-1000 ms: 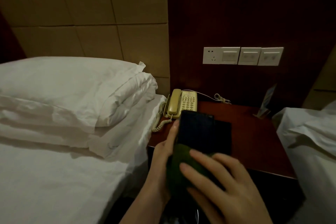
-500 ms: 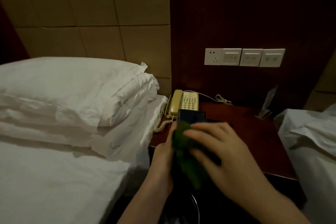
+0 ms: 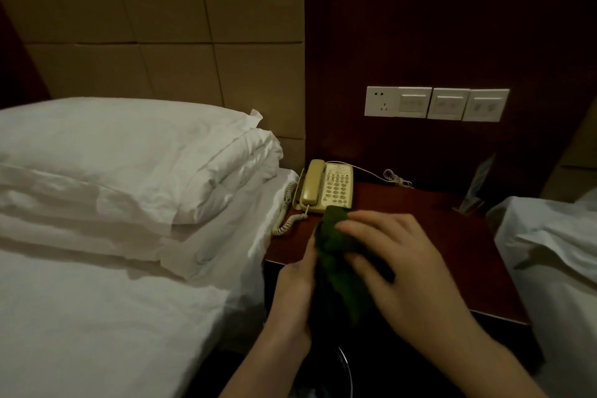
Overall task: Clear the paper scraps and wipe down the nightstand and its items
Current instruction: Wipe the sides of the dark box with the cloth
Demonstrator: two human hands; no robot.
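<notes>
Over the front left corner of the dark red nightstand [image 3: 452,236], my left hand [image 3: 294,294] grips the left edge of a flat black item [image 3: 326,307]. A green cloth [image 3: 332,236] lies over that item and hides most of it. My right hand [image 3: 403,268] holds the cloth and presses it against the item's face, fingers bent over it. A cream corded telephone [image 3: 326,186] sits at the nightstand's back left, just beyond the cloth. No paper scraps show on the visible tabletop.
A clear sign stand [image 3: 478,184] is at the nightstand's back right. A socket and switch panel [image 3: 436,103] is on the wall above. White beds flank the nightstand, with pillows [image 3: 129,155] on the left. A round bin rim [image 3: 347,365] shows below my hands.
My right hand slid the green cloth up the black item toward the telephone, so the item's face is now covered. My left hand kept its hold and moved little.
</notes>
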